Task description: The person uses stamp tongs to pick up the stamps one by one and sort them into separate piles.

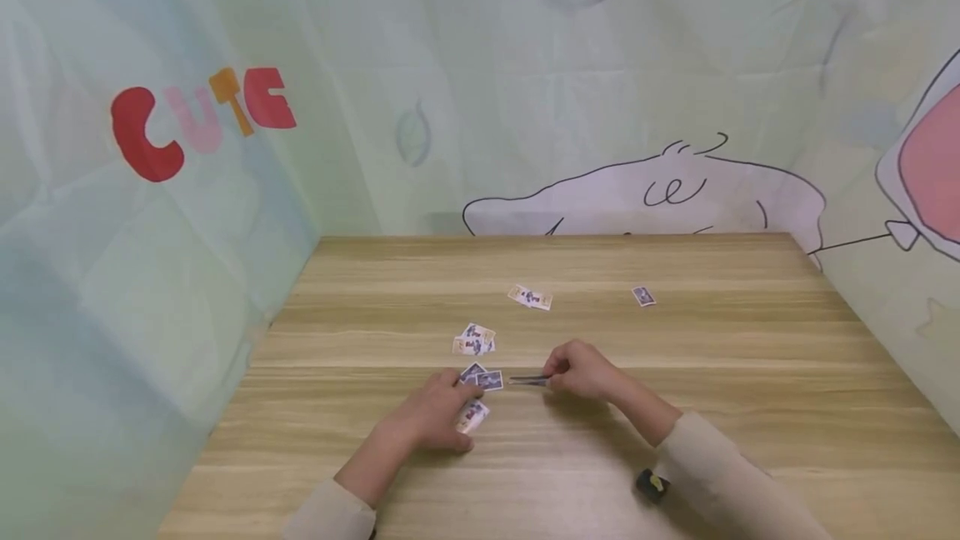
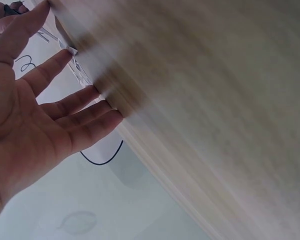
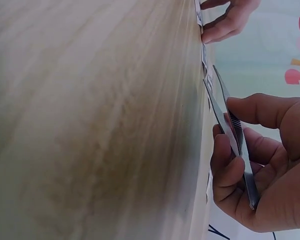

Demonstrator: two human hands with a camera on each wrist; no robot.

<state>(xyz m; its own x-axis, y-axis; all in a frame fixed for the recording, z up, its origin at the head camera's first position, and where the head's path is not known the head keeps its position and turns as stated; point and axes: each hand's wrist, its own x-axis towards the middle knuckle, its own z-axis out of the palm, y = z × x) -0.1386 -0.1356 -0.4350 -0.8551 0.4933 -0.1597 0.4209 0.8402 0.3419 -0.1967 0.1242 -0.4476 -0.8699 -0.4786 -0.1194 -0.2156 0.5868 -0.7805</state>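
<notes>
My right hand (image 1: pixel 583 369) pinches a pair of metal tweezers (image 3: pixel 230 117) between thumb and fingers. In the right wrist view the tweezer tips stand apart, with nothing between them. In the head view they point left, just short of two overlapping dark-faced cards (image 1: pixel 491 381). Spread over the table beside those cards is my left hand (image 1: pixel 435 411), its fingertips right at their edges. A light picture card (image 1: pixel 472 416) lies between its thumb and fingers, partly covered. The left wrist view shows the left fingers (image 2: pixel 72 102) apart and nearly straight, tips down at the tabletop.
Beyond the hands lies a small pile of light picture cards (image 1: pixel 471 343). Farther back are overlapping light cards (image 1: pixel 531 298) and a single dark card (image 1: pixel 643 296). A small black object (image 1: pixel 652 485) shows beside the right sleeve. Printed fabric walls (image 1: pixel 390 90) surround the wooden table (image 1: pixel 720 340).
</notes>
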